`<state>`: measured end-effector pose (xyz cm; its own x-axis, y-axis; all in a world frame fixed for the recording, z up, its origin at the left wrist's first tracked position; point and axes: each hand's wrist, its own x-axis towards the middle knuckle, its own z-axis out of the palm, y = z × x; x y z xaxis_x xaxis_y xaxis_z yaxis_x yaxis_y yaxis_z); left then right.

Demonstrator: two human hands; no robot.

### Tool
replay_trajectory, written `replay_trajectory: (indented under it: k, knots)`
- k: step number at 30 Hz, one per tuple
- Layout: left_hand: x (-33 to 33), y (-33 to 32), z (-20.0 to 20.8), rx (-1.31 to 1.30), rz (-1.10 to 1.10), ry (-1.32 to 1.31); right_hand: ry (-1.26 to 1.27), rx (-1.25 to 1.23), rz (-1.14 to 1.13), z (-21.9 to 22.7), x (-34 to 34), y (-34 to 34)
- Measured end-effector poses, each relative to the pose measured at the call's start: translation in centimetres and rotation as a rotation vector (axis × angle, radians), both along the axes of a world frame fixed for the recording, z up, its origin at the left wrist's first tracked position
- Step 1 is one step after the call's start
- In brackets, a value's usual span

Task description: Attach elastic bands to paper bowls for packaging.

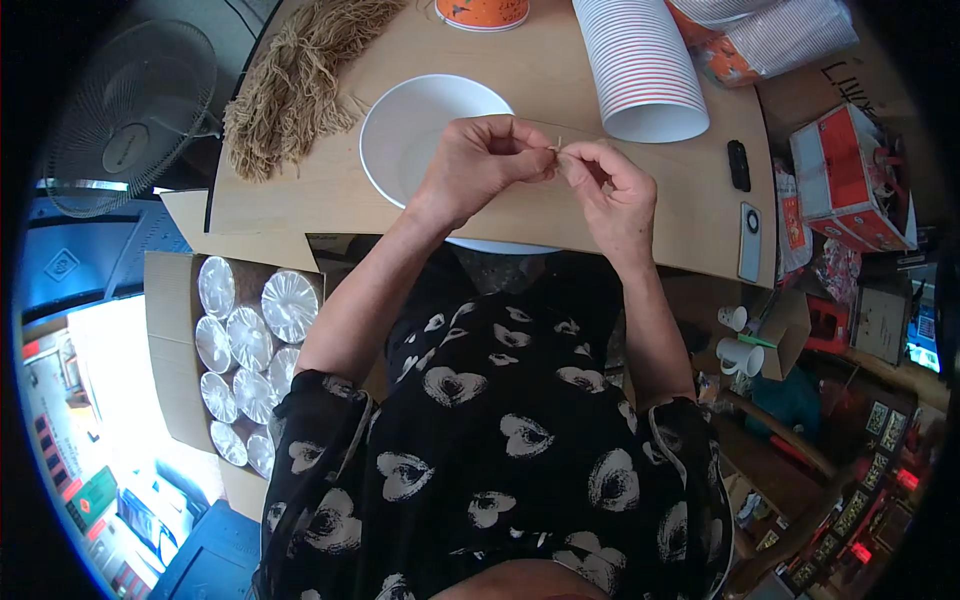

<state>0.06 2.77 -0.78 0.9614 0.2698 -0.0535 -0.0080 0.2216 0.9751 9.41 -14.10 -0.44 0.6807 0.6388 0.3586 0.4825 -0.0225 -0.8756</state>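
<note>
My left hand and my right hand meet over the table, fingertips pinched together. A thin tan string shows between them, with a short end sticking up; most of it is hidden by the fingers. Below and behind my left hand, a large white paper bucket has its mouth toward me. To the far left lies a thick bundle of tan strings. A long stack of nested white paper buckets lies on its side beyond my right hand.
An orange paper bucket stands at the far table edge. Plastic-wrapped buckets lie far right. Near the right edge are a black object and a slim pale device. A carton of wrapped stacks and a fan stand left.
</note>
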Motion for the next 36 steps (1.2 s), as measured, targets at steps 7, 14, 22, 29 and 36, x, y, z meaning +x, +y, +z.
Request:
replay_trajectory:
  k: [7, 14, 22, 29, 36]
  knots:
    - [0.0, -0.8, 0.4, 0.131, 0.091, 0.012, -0.002, -0.018, -0.013, 0.6, -0.4, -0.1]
    - [0.2, -1.6, -0.7, 0.305, 0.189, -0.061, 0.235, -0.023, -0.009, 0.4, 0.3, -0.3]
    - [0.1, -2.0, -0.4, 0.427, 0.221, -0.065, 0.404, -0.068, -0.02, 0.0, 0.8, -0.3]
    - [-0.1, -1.8, -0.2, 0.403, 0.164, -0.059, 0.442, -0.091, -0.029, 0.4, 0.5, -0.3]
    - [0.1, -0.9, -0.6, 0.358, 0.103, -0.039, 0.284, -0.138, 0.006, 1.6, -0.1, -0.9]
